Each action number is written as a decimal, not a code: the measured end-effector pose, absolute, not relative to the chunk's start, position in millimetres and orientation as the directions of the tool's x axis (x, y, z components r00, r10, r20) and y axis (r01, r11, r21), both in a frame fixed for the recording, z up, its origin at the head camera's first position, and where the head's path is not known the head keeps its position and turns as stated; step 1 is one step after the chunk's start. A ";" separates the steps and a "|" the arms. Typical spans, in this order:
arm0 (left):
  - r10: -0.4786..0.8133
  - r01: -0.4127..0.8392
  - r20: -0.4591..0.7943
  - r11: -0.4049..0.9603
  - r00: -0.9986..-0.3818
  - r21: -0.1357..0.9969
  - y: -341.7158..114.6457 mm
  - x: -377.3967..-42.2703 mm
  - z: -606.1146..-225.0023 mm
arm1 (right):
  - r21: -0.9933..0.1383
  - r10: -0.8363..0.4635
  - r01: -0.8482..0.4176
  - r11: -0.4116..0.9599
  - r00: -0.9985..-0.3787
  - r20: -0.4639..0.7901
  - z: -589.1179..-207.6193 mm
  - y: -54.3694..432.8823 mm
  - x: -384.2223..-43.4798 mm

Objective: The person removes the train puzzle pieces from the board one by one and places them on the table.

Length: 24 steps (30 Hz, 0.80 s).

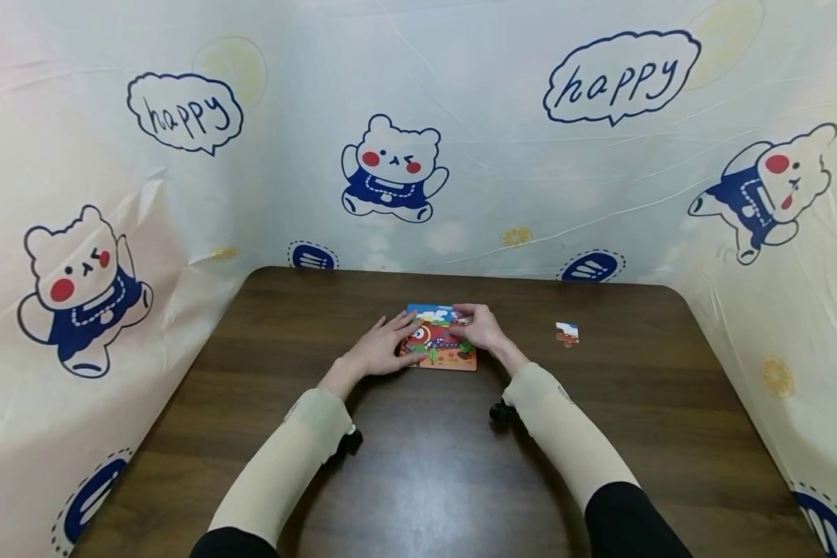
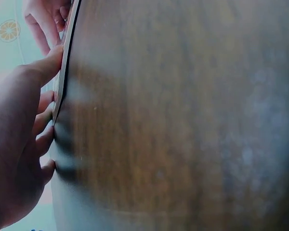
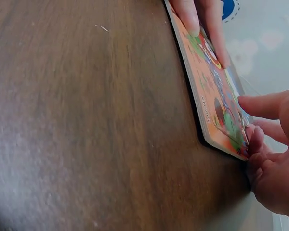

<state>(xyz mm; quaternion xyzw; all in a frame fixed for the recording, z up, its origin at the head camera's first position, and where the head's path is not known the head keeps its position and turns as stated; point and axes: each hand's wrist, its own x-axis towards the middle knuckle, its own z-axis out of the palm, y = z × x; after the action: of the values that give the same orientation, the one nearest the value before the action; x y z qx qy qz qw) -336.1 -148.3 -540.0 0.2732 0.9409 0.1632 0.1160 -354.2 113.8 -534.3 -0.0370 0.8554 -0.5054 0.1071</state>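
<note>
A colourful jigsaw puzzle board [image 1: 449, 359] lies flat on the table, with blue sky, a red vehicle-like picture and an orange ground. My left hand [image 1: 377, 349] rests on its left side, fingers spread, thumb on the lower part and fingertips near the top left. At the upper right, my right hand [image 1: 484, 329] pinches a puzzle piece [image 1: 458, 318] down at the board's surface, mostly hidden by thumb and fingers. In the right wrist view the other fingers of the right hand [image 3: 274, 159] curl at the board's edge.
A loose puzzle piece [image 1: 567, 334] in white, blue and red lies on the brown wooden table [image 1: 418, 457], to the right of the board. A pale curtain [image 1: 488, 186] printed with bears and "happy" bubbles surrounds the table at the back and sides.
</note>
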 end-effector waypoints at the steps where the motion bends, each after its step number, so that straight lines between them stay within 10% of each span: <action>1: 0.553 0.477 -0.128 0.796 -0.823 0.372 -148.4 -335.8 -540.2 | -0.868 -0.170 0.040 0.495 -0.975 -0.142 -534.6 113.0 -353.9; 24: 0.548 0.480 -0.117 0.801 -0.828 0.359 -147.7 -336.4 -541.2 | -0.888 -0.127 -0.006 0.459 -0.990 -0.059 -538.7 112.0 -348.6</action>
<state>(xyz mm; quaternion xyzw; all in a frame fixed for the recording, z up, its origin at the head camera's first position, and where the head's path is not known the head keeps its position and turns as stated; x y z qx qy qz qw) -336.4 -147.7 -541.2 0.2725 0.9428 0.1589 0.1081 -348.6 112.0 -538.7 -0.0391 0.8522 -0.5185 0.0582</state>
